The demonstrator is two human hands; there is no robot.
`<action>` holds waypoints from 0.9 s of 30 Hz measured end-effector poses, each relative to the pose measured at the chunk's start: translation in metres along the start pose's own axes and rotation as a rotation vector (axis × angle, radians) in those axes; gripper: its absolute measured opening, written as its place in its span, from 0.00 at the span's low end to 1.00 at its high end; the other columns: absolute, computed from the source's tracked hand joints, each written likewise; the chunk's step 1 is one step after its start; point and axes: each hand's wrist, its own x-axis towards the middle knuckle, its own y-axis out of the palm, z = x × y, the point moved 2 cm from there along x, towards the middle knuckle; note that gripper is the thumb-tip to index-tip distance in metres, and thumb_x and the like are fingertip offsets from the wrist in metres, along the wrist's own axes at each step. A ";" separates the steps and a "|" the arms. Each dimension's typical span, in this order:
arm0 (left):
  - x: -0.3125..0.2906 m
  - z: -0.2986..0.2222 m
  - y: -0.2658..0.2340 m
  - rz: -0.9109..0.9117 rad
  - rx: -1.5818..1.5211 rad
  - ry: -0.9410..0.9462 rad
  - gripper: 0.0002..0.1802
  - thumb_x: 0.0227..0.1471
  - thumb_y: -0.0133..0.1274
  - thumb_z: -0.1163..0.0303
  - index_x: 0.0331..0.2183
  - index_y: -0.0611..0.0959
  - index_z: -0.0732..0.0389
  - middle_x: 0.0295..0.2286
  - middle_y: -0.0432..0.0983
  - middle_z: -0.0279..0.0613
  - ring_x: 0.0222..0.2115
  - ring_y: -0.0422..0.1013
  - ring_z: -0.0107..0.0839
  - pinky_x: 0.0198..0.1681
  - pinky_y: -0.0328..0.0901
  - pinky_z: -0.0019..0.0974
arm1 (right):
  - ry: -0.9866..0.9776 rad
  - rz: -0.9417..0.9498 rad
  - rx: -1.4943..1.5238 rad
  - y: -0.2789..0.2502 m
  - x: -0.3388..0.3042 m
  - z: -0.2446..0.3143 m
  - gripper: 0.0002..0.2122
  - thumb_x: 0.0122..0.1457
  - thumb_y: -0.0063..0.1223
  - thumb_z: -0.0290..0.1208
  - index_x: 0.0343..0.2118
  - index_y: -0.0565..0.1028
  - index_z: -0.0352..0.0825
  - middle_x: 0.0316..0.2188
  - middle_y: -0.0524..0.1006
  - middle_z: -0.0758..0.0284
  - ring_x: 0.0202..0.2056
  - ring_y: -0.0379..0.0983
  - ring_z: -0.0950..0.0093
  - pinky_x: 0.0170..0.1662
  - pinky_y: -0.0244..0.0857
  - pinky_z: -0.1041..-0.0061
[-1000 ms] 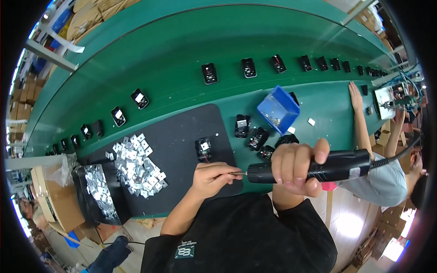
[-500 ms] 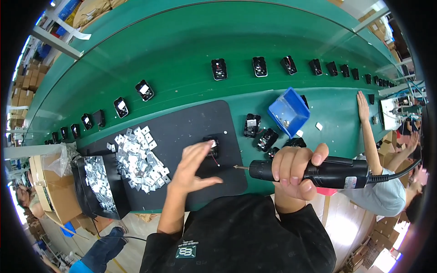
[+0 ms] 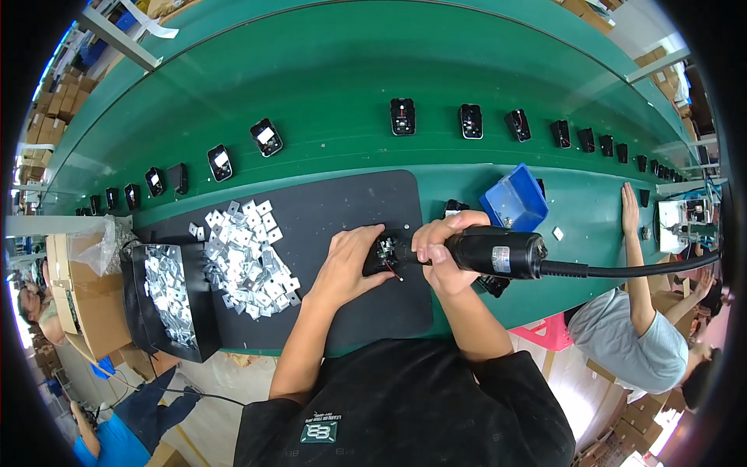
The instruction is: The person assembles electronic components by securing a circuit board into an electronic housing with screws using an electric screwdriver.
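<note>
On the black mat (image 3: 350, 202), my left hand (image 3: 342, 265) grips a small open black housing (image 3: 381, 255) between thumb and fingers. Small parts and a thin red wire show inside it. My right hand (image 3: 445, 249) is wrapped round a black corded electric screwdriver (image 3: 498, 251), tilted with its front end down at the housing. The bit's tip is hidden behind the tool and fingers. Left of my left hand lies a heap of small silver metal plates (image 3: 247, 261).
A black bin (image 3: 204, 311) of more plates stands far left. A blue bin (image 3: 517, 202) sits at the right, with black housings partly behind my right hand. Several housings (image 3: 402, 117) line the green belt (image 3: 334, 117). A co-worker's arm (image 3: 640, 265) rests at the far right.
The screwdriver has swung in from the right, its front end now at the housing. My left hand, open beside the housing before, has closed on it.
</note>
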 end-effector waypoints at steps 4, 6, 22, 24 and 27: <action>0.000 0.001 0.000 -0.031 -0.011 0.005 0.41 0.31 0.67 0.64 0.49 0.69 0.63 0.42 0.70 0.48 0.45 0.66 0.44 0.50 0.58 0.42 | -0.005 -0.039 0.039 -0.003 -0.004 -0.008 0.17 0.50 0.50 0.16 0.42 0.59 0.35 0.18 0.67 0.70 0.19 0.64 0.80 0.28 0.65 0.76; 0.000 0.001 0.000 -0.042 -0.016 0.010 0.41 0.30 0.67 0.64 0.48 0.69 0.64 0.42 0.70 0.48 0.45 0.66 0.45 0.50 0.58 0.43 | -0.002 -0.040 0.039 -0.003 -0.004 -0.010 0.17 0.50 0.50 0.16 0.42 0.59 0.35 0.18 0.67 0.70 0.19 0.64 0.80 0.28 0.65 0.76; 0.001 0.000 0.006 -0.120 0.012 0.039 0.42 0.28 0.68 0.63 0.47 0.71 0.66 0.40 0.71 0.50 0.42 0.68 0.46 0.47 0.62 0.42 | 0.008 -0.006 -0.043 0.002 -0.008 -0.011 0.16 0.50 0.53 0.21 0.38 0.59 0.37 0.17 0.65 0.69 0.17 0.63 0.78 0.25 0.63 0.75; 0.002 0.000 0.006 -0.130 0.012 0.041 0.42 0.27 0.68 0.63 0.47 0.71 0.66 0.39 0.71 0.50 0.42 0.68 0.46 0.47 0.62 0.42 | 0.004 0.009 -0.052 0.002 -0.007 -0.010 0.16 0.50 0.53 0.21 0.38 0.59 0.37 0.17 0.65 0.69 0.17 0.63 0.78 0.25 0.63 0.75; 0.003 0.001 0.007 -0.130 0.000 0.039 0.42 0.26 0.68 0.63 0.47 0.71 0.67 0.38 0.72 0.50 0.40 0.69 0.46 0.46 0.62 0.42 | 0.010 0.026 -0.048 0.001 -0.008 -0.009 0.16 0.50 0.53 0.21 0.39 0.59 0.37 0.17 0.66 0.70 0.17 0.63 0.78 0.25 0.64 0.75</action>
